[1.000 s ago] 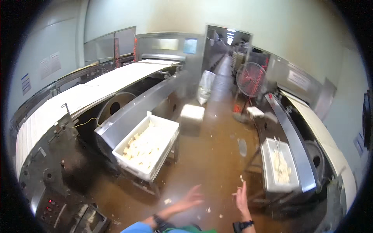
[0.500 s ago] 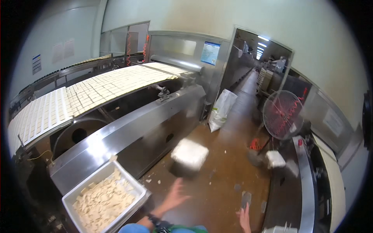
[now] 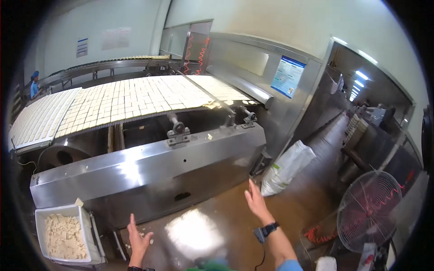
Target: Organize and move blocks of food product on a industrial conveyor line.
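Observation:
My left hand [image 3: 139, 239] is raised low in the head view, fingers extended and thumb apart, with nothing in it. It is nearest a white crate [image 3: 40, 235] of broken pale biscuit pieces [image 3: 65, 237], which stands to its left. Farther forward and right, my right hand [image 3: 257, 205] reaches out with fingers stretched and holds nothing. A dark band with a small device [image 3: 266, 231] circles that wrist. Between and below the hands, a bright white squarish shape [image 3: 194, 232] shows on the brown floor. Glare washes it out, so I cannot tell what it is.
A conveyor [image 3: 135, 97] covered with rows of pale square biscuits runs beyond a steel side panel [image 3: 158, 162]. Right of that panel leans a white sack [image 3: 287, 167], near a doorway. A round floor fan [image 3: 368, 210] stands at right. A person in blue [image 3: 35, 86] is far left.
My view has swung rightward and up. My right hand has come up and forward into fuller view; the left hand stays empty, its fingers now pointing upward. A distant person has come into view.

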The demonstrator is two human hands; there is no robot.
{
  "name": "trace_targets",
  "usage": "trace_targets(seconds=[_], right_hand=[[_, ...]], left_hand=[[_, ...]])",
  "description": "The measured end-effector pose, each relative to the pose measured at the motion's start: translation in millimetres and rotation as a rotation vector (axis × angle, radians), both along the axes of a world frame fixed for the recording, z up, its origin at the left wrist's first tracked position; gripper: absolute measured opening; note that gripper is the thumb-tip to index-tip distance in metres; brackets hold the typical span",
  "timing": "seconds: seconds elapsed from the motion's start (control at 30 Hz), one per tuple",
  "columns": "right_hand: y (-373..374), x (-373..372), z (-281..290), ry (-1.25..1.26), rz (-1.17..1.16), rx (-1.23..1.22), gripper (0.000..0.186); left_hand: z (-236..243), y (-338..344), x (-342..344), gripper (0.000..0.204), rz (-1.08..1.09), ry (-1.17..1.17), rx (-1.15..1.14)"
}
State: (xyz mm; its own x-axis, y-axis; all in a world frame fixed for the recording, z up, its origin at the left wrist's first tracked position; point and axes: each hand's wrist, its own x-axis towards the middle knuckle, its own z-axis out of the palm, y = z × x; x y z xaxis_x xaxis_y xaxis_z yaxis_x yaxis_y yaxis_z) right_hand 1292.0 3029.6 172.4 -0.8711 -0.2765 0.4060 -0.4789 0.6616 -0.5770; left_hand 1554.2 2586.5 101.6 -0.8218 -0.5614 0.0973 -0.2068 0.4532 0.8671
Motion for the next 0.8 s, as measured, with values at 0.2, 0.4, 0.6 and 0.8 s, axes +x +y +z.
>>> trace_targets(seconds=[0.2,0.4,0.6,0.8], right_hand=[[56,-280,4,0.046,0.088,0.000,0.061],[85,-527,12,0.052,0.096,0.006,0.065],[27,-781,12,0.131,0.067,-0.037,0.068],[-71,-951,-4,0.044,0.017,0.016,0.089]], left_hand=[[14,127,-290,0.110,0.061,0.310,-0.274],[63,215,-580,0.119,-0.094,0.362,-0.263],[88,186,-783,0.127,0.058,0.230,-0.560],[97,124,-942,0.140,0.047,-0.174,-0.889]])
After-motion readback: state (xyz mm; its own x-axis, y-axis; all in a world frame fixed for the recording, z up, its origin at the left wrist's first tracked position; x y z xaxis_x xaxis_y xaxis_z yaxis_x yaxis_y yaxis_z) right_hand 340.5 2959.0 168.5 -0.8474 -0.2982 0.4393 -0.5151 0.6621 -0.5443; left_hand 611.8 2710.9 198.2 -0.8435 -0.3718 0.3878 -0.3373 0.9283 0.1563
